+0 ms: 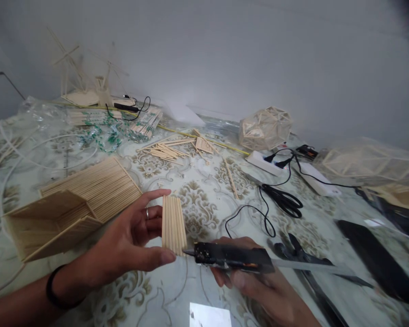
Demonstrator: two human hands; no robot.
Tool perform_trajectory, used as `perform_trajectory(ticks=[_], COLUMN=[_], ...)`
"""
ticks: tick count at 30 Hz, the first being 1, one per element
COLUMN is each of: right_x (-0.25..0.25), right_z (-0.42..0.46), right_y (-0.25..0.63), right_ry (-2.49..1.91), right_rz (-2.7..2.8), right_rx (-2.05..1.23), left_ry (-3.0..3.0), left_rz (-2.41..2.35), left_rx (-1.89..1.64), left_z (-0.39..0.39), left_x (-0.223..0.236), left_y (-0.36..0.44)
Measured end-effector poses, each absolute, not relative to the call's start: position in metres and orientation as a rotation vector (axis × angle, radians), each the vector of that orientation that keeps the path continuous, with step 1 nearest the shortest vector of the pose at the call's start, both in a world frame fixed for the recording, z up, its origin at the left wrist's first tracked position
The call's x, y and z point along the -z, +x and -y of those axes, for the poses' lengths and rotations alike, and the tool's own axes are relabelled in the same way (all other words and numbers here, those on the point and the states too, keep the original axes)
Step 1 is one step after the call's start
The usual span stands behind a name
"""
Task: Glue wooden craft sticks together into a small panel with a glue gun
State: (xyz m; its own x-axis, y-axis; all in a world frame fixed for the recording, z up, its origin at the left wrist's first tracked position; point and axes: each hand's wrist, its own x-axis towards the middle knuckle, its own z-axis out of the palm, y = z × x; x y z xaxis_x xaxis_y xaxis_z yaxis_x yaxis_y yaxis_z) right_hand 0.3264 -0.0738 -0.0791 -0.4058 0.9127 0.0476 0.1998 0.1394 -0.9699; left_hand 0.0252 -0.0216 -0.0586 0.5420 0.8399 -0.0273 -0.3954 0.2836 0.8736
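Between its thumb and forefinger, my left hand (132, 238) holds a small panel of wooden sticks (173, 222) upright, the sticks laid side by side. My right hand (252, 277) is wrapped round a black hot glue gun (233, 257), with a pale glue stick (313, 265) running out of its back end. The gun's nozzle is at the lower right edge of the panel, and whether it touches I cannot tell. To the left of my left hand lies a larger stick structure (95, 186) with an open box-like part (47, 222).
Loose sticks (165, 152) lie mid-table, with bagged sticks (145, 122) behind. Scissors (281, 197), pliers (310, 268), a black phone-like slab (378, 259) and a power strip (267, 162) with cables are on the right. Stick models (266, 127) stand near the wall.
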Motion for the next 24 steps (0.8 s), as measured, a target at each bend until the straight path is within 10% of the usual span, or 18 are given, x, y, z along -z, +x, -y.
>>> perform_trajectory(ticks=[24], right_x=[0.067], right_z=[0.068], right_y=[0.322], right_ry=[-1.225], right_rz=[1.791], right_rx=[-1.307], left_ry=[1.115], left_rz=[-0.476], left_rx=[-0.896], left_z=[0.027], left_x=[0.070], left_y=[0.026])
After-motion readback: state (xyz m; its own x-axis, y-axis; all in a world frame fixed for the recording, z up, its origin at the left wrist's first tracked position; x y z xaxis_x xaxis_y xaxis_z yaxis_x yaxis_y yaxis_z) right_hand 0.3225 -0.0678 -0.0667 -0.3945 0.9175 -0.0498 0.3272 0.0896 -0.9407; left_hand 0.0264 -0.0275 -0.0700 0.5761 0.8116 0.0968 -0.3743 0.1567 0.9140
